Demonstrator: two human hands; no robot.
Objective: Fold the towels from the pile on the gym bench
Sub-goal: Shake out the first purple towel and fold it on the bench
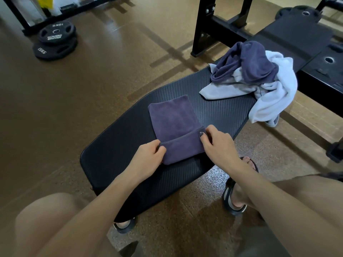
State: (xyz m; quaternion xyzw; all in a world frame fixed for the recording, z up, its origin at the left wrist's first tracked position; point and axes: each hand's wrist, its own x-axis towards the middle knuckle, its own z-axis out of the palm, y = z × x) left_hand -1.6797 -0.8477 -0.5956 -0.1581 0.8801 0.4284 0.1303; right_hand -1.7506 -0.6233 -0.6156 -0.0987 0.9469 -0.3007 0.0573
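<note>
The left hand [148, 157] pinches the near-left corner of the purple towel [174, 121], fingers curled over its folded edge. The right hand [216, 143] grips the near-right corner, thumb on top of the fold. The towel lies flat on the black worktop [118, 145], its near end turned over onto itself. Farther along the worktop sits the pile [258, 78]: a dark blue towel crumpled on pale ones, one hanging off the right edge. Weight plates [55, 39] lie on the floor [74, 93], far left.
</note>
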